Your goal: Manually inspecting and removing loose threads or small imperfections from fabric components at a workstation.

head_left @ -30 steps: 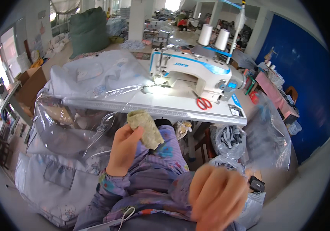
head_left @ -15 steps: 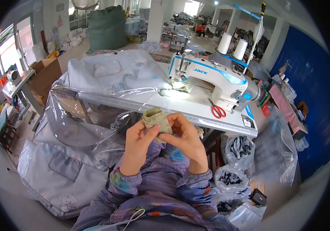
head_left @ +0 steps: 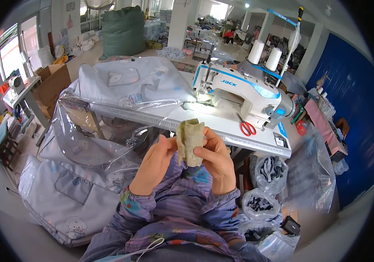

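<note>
A mottled green-beige piece of rolled material (head_left: pixel 191 142), perhaps cloth, stands upright between my hands, in front of the table edge. My right hand (head_left: pixel 218 161) pinches its right side, thumb on the front and fingers behind. At its left edge is my left hand (head_left: pixel 154 163), the fingers bent against the roll with their tips partly hidden. The left thumb points up, off the roll's front. Beyond my hands, a white and blue sewing machine (head_left: pixel 239 87) stands on the white table (head_left: pixel 169 114) with its lamp lit.
Red-handled scissors (head_left: pixel 247 128) lie by the machine. Plastic-covered grey fabric (head_left: pixel 139 81) covers the table's left side; more grey fabric (head_left: pixel 73 196) is stacked at lower left. Bags of dark strips (head_left: pixel 269 170) stand at right. Two thread cones (head_left: pixel 256 52) rise behind the machine.
The roll has moved slightly right and now stands more upright, showing more of its length. My left thumb has come off its front; my right hand still pinches it.
</note>
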{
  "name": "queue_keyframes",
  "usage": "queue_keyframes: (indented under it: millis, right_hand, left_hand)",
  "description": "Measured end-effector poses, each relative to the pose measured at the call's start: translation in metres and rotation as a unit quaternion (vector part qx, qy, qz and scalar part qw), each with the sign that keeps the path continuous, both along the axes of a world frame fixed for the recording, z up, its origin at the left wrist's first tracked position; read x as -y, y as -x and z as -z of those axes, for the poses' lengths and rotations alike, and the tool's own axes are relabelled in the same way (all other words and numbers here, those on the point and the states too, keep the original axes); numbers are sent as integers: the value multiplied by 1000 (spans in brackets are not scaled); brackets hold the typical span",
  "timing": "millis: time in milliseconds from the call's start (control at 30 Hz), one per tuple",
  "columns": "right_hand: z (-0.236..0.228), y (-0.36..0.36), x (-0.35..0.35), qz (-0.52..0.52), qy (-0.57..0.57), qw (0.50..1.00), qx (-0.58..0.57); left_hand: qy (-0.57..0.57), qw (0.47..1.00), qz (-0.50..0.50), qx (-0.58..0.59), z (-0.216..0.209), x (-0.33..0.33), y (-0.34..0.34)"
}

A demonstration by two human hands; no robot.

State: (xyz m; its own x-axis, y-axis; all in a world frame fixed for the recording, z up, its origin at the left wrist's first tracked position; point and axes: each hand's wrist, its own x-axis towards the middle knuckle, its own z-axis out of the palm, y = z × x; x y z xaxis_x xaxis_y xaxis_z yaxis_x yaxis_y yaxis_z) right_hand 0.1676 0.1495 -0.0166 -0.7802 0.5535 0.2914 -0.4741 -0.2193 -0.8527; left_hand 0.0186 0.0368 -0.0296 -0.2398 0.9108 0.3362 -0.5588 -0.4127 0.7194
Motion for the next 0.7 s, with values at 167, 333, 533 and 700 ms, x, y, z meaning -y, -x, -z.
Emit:
queue_keyframes:
  millis: [167,333,533,700]
  right_hand:
    - [2,3,3,8,-7,1000,2]
    - [-1,1,7,34,-45,998,31]
    - [-3,-1,9,76,-116,989,45]
    - [-8,-10,14,124,-216,957,151]
  left_hand:
    - [-6,992,-16,-124,10,-2,6]
    - [-12,992,-25,-125,5,0,4]
    - [21,971,-124,-205,1,3,2]
    - [36,958,-181,-218,2,2,-1]
